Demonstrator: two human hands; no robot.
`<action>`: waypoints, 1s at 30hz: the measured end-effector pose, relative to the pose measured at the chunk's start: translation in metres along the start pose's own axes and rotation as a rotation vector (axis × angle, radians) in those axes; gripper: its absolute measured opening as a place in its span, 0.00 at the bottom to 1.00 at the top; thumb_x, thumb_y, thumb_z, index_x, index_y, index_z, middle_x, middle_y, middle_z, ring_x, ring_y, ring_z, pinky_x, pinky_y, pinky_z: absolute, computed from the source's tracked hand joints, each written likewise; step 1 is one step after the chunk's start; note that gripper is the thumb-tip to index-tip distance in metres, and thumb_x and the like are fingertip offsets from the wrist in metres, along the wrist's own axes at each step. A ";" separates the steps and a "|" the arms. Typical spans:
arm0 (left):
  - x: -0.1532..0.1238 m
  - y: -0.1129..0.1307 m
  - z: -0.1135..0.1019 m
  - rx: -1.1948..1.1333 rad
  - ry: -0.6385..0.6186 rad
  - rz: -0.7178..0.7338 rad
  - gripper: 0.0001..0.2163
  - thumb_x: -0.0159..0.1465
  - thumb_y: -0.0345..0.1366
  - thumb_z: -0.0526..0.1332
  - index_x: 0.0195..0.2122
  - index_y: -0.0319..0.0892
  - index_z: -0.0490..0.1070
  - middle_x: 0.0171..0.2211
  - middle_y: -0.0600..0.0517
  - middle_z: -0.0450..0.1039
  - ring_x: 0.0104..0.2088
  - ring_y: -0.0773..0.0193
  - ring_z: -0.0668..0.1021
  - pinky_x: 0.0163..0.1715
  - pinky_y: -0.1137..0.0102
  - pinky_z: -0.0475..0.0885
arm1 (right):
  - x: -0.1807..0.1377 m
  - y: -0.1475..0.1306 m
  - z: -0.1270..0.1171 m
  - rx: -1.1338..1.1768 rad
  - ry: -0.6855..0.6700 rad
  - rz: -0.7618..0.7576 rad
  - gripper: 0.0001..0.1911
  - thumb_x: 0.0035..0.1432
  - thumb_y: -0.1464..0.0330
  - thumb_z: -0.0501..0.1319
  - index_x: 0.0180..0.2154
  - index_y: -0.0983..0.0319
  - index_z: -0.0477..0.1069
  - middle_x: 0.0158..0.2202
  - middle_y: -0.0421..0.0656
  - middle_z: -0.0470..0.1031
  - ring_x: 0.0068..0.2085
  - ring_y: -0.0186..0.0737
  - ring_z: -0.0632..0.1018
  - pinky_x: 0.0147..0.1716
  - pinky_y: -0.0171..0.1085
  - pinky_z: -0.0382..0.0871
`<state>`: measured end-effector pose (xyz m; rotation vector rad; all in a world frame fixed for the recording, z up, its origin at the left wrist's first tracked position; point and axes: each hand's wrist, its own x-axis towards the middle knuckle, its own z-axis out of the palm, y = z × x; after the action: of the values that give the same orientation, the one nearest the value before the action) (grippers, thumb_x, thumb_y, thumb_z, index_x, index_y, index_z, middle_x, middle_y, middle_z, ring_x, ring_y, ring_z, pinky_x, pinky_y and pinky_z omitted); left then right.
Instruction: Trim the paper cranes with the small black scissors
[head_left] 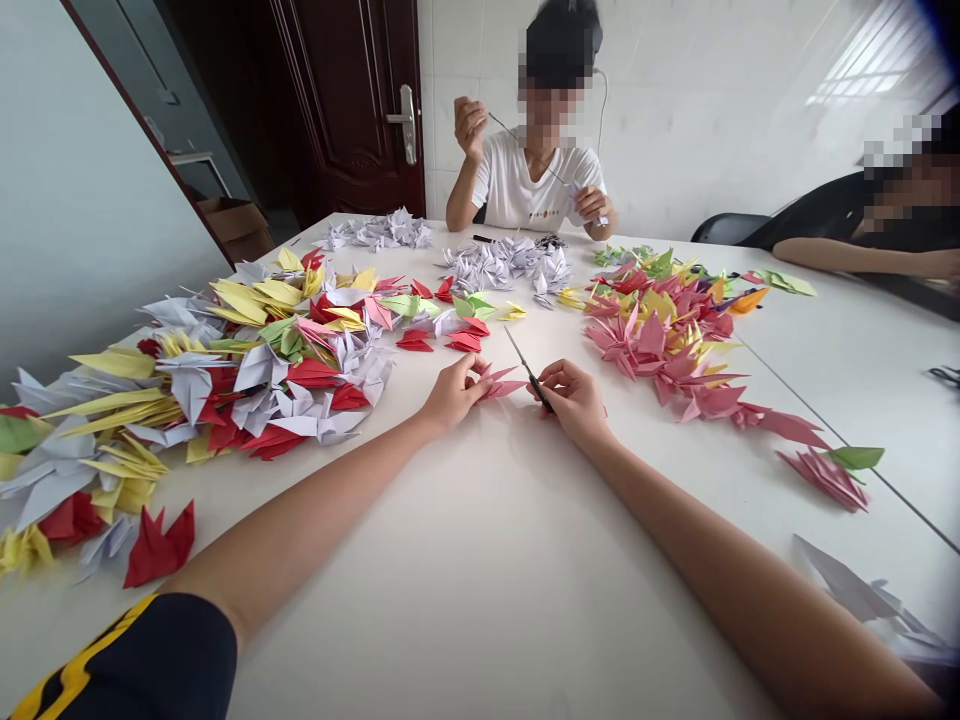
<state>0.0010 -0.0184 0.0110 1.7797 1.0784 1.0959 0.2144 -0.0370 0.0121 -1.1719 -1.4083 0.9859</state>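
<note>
Over the white table (480,640), your left hand (452,394) pinches a small pink folded-paper crane (501,384) between its fingers, just beside the blades of the black-handled steel scissors (531,375), which your right hand (574,402) grips with fingers closed around the handles. Both hands sit between two heaps: a wide mound of red, yellow and lilac paper cranes (247,375) on your left, and a pink-and-yellow heap of paper cranes (660,340) on your right. Farther across, a pile of pale lilac paper cranes (502,268) lies before a seated person in a white T-shirt (529,185), who holds up a long thin needle (521,143).
</note>
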 end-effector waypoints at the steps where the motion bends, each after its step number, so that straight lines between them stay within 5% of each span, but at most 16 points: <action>1: 0.000 0.000 0.000 -0.008 0.008 0.003 0.10 0.63 0.41 0.61 0.33 0.42 0.62 0.35 0.54 0.70 0.25 0.72 0.69 0.28 0.73 0.65 | 0.000 0.000 0.000 0.019 0.008 -0.016 0.21 0.47 0.53 0.71 0.34 0.59 0.67 0.24 0.37 0.73 0.19 0.34 0.73 0.17 0.32 0.64; 6: 0.001 0.001 0.001 0.063 0.068 0.000 0.08 0.63 0.39 0.61 0.31 0.41 0.65 0.36 0.52 0.70 0.25 0.71 0.70 0.29 0.72 0.67 | 0.000 0.004 -0.002 0.138 0.179 -0.164 0.29 0.50 0.59 0.70 0.51 0.53 0.61 0.30 0.35 0.75 0.25 0.37 0.79 0.17 0.30 0.63; 9: 0.002 0.002 0.001 0.151 0.093 -0.028 0.04 0.58 0.33 0.65 0.30 0.40 0.70 0.40 0.51 0.71 0.28 0.70 0.72 0.32 0.71 0.69 | 0.003 0.008 -0.003 0.150 0.151 -0.140 0.33 0.49 0.62 0.69 0.55 0.52 0.61 0.31 0.36 0.75 0.28 0.39 0.80 0.18 0.31 0.65; 17: 0.000 0.001 0.002 0.148 0.042 -0.107 0.04 0.60 0.35 0.63 0.32 0.41 0.70 0.27 0.54 0.73 0.28 0.65 0.75 0.30 0.71 0.67 | 0.007 0.010 -0.003 0.116 0.066 -0.010 0.23 0.46 0.62 0.71 0.45 0.59 0.73 0.28 0.37 0.72 0.25 0.36 0.77 0.16 0.30 0.60; 23: 0.000 -0.002 0.001 0.115 0.057 -0.009 0.06 0.61 0.30 0.57 0.38 0.41 0.72 0.31 0.54 0.75 0.31 0.66 0.75 0.33 0.73 0.68 | 0.006 0.007 -0.002 0.145 0.021 -0.003 0.22 0.47 0.62 0.71 0.44 0.59 0.73 0.27 0.37 0.73 0.25 0.36 0.76 0.17 0.31 0.62; 30: 0.002 -0.003 0.000 0.131 0.108 0.076 0.10 0.61 0.26 0.50 0.33 0.40 0.71 0.27 0.54 0.72 0.30 0.65 0.72 0.36 0.73 0.67 | 0.005 0.005 -0.004 0.181 -0.211 0.071 0.21 0.49 0.61 0.71 0.42 0.57 0.67 0.32 0.41 0.81 0.27 0.38 0.79 0.22 0.32 0.63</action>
<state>0.0005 -0.0156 0.0089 1.8958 1.1794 1.2031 0.2192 -0.0313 0.0086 -1.0125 -1.4146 1.2895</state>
